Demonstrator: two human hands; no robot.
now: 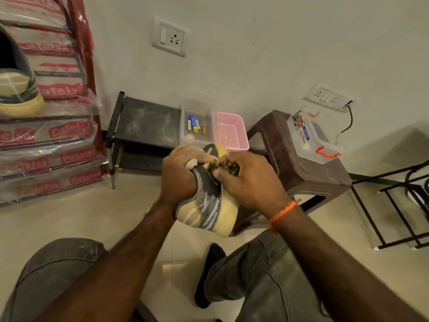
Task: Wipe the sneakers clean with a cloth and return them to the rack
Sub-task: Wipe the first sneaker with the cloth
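A yellow and grey sneaker [210, 205] is held in mid-air over my lap, heel toward me. My left hand [180, 173] grips its left side, and a small bit of white cloth [191, 163] shows by the thumb. My right hand [249, 180] is curled over the top of the shoe at the laces, fingers pinching there. A second matching sneaker [17, 89] sits on the stack at the far left. The low black rack [144, 122] stands against the wall behind the shoe.
On the rack's right end sit a clear box with batteries [197, 126] and a pink basket [232, 132]. A brown stool [299, 173] carries a clear lidded box [311, 133]. Wrapped stacked items [51, 135] fill the left. A black metal frame [394, 201] stands right.
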